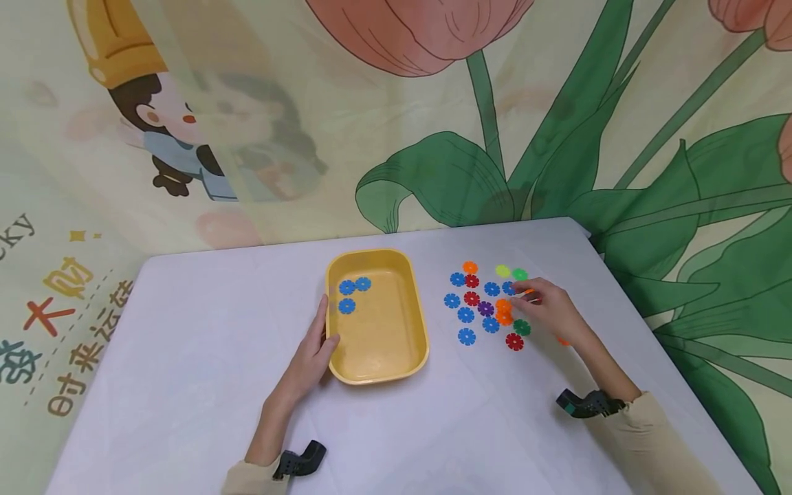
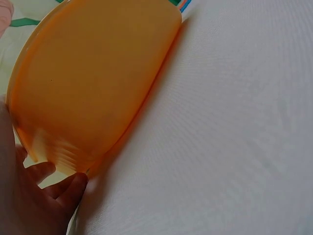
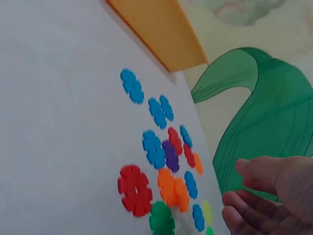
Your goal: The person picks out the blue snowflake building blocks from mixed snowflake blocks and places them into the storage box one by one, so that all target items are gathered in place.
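Observation:
A yellow tray (image 1: 377, 350) stands on the white table with a few blue snowflake discs (image 1: 347, 306) in its upper left part. My left hand (image 1: 309, 357) holds the tray by its left side, thumb at the rim and fingers along the outer wall; the left wrist view shows fingertips (image 2: 76, 188) at the tray's lower edge. To the right lie scattered snowflake discs in blue, red, orange, green, purple and yellow-green. Over their right side hovers my right hand (image 1: 551, 309), fingertips close to a blue disc (image 1: 509, 288). Nothing shows between thumb and fingers in the right wrist view.
Red discs (image 1: 514, 342) and a dark green disc (image 1: 522, 327) lie on the near side of the scatter. An orange disc (image 1: 563, 341) is partly covered by the right wrist. Behind the table (image 1: 216, 344) hangs a printed flower cloth (image 1: 445, 179).

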Available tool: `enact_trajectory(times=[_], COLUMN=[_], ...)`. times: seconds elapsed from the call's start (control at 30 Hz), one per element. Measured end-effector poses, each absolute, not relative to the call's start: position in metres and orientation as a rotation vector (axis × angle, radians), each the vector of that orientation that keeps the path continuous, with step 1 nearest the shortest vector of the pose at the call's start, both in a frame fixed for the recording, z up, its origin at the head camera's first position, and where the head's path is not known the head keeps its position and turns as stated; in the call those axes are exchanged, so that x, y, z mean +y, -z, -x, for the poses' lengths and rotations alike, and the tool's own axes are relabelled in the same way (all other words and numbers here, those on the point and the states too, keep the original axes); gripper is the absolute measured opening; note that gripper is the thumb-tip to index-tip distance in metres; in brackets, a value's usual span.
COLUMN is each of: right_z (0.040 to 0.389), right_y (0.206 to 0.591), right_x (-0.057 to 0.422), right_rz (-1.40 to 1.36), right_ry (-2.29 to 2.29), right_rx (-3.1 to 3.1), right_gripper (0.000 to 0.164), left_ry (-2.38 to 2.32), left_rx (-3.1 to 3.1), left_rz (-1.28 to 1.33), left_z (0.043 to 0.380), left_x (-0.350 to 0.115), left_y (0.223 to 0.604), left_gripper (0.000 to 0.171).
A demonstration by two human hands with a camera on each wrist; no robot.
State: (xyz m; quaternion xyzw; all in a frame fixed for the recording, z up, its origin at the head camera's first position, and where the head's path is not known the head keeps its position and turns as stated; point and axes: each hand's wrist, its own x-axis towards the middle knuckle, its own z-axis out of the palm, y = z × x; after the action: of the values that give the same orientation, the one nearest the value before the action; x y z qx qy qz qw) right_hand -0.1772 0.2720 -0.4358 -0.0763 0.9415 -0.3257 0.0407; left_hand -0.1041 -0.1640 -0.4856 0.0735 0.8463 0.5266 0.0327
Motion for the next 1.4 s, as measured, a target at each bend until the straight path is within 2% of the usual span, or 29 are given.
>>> enact_trajectory(times=[0.63,1.4], right_z=[0.224,0.229], right_y=[0.459,0.464], right_x=[0.276,0.273], right_rz=[0.188,0.214], right_ry=[0.798,0.665], right_rx=[2.88,2.892], right_gripper=[0.04,0.037], left_ry=[-1.628,-1.638], left_rx=[2.585,2.574], left_rz=[-0.215,-0.199], left_z=[0.104,0.103], left_x=[-0.163,-0.163], left_y=[0.483,0.483], left_gripper=[0.072,0.071])
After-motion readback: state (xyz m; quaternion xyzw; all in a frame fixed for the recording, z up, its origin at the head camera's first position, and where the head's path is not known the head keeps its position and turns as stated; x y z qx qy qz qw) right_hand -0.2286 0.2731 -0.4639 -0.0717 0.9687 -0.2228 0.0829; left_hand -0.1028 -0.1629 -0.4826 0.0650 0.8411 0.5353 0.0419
